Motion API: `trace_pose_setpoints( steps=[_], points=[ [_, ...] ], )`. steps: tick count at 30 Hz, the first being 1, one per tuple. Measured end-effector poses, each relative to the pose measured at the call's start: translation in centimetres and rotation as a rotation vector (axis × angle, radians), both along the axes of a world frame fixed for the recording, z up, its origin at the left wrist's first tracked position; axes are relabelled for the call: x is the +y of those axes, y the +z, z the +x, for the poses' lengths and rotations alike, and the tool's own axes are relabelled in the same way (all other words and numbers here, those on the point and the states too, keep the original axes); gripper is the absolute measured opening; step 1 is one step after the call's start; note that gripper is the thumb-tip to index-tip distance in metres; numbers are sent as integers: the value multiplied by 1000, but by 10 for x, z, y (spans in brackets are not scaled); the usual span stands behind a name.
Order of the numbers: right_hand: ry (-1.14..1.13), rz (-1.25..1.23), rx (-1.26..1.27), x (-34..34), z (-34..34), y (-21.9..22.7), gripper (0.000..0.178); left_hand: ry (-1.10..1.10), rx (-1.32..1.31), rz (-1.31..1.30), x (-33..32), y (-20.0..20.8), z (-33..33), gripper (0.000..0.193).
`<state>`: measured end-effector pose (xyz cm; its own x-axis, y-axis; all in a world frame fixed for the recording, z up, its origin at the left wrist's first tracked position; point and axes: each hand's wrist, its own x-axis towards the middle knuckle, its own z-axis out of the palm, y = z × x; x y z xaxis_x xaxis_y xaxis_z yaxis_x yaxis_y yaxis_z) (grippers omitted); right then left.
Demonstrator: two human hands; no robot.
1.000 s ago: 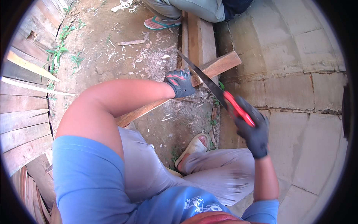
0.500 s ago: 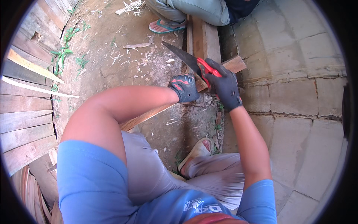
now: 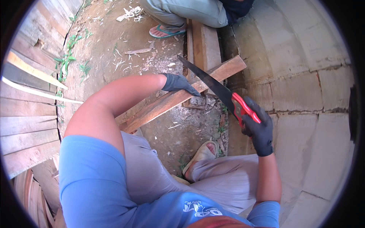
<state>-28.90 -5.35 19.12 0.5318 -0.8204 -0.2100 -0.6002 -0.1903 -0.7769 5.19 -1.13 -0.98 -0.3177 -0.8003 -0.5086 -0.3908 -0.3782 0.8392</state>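
Left hand (image 3: 179,83) lies over the plank (image 3: 163,103), centre, grip unclear. Right hand (image 3: 260,130), gripping the saw (image 3: 219,89), has pulled back rightward, seemingly between strokes.

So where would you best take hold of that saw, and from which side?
Probably by its red handle, coming from the lower right, where the person's right hand holds it. The dark blade tapers away toward the upper left, across the wooden piece, leaving the handle end nearest the person and the grip clear of the blade.
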Motion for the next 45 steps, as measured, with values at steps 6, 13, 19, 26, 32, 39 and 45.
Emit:
trace_pose_setpoints(
  steps=[6, 13, 19, 26, 32, 39, 45],
  points=[
    [211, -228, -45, -13, 13, -8, 48, 2, -495, -157, -2, 24, -22, 88],
    [267, -524, -86, -16, 15, -21, 47, 75, -831, -377, 12, 49, -66, 70],
    [266, -508, -68, -13, 24, -27, 45, 95, -727, -380, 11, 32, -61, 65],
    [243, -345, -168, -5, 49, -32, 46, 112, -648, -390, 6, 19, -64, 51],
    [286, -395, -151, -4, 62, -44, 49, 49, -689, -486, 6, 4, -62, 43],
    [310, -430, -118, -4, 65, -50, 50, 63, -658, -506, 5, -7, -59, 41],
    [374, -561, -67, -8, 55, -56, 51, 3, -645, -506, 4, 9, -60, 42]
  ],
)
